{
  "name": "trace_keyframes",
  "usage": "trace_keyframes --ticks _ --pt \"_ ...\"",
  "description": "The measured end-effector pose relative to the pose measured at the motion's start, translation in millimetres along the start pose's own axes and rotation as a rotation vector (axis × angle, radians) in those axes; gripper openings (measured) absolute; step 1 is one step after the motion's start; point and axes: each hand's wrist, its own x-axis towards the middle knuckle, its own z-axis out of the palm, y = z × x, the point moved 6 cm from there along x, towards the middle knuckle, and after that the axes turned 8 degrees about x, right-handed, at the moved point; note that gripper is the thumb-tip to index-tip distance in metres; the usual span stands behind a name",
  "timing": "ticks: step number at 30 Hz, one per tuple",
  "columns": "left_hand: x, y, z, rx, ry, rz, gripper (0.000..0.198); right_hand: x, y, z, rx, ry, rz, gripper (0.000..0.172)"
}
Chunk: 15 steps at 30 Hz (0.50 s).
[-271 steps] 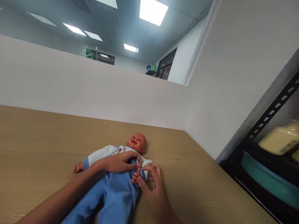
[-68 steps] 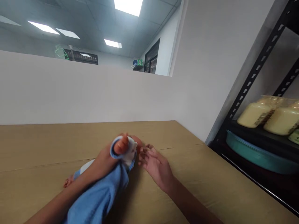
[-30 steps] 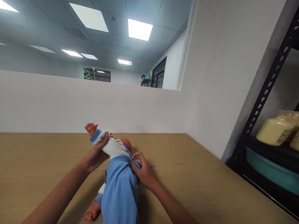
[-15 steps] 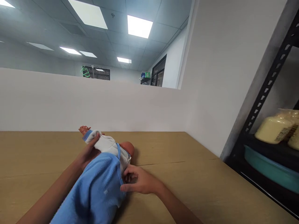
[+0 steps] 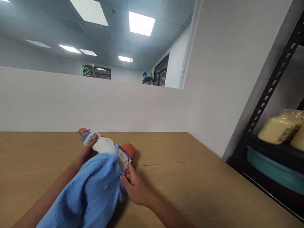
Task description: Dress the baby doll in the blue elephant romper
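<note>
Hands work a baby doll (image 5: 127, 151) lying on the tan table (image 5: 190, 177): left hand (image 5: 88, 152) grips its white sleeve (image 5: 101, 145), right hand (image 5: 133, 185) pinches the blue fleece garment (image 5: 92, 193). Undressing appears underway; freeing the sleeved arm seemingly needs a steady pull.

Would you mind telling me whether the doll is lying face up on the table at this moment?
No, the doll is turned over, with only the back of its bald head showing, while the left hand grips its raised sleeve.
</note>
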Motion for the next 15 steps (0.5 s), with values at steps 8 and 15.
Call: trace_keyframes --ticks 8,15 --pt "-6 -4 7.4 -0.114 -0.052 -0.083 0.008 1 5 0 -0.058 0.12 -0.084 0.021" --pt "-8 0 5.3 -0.163 -0.044 -0.118 0.022 -11 -15 -12 -0.329 0.198 -0.183 0.036"
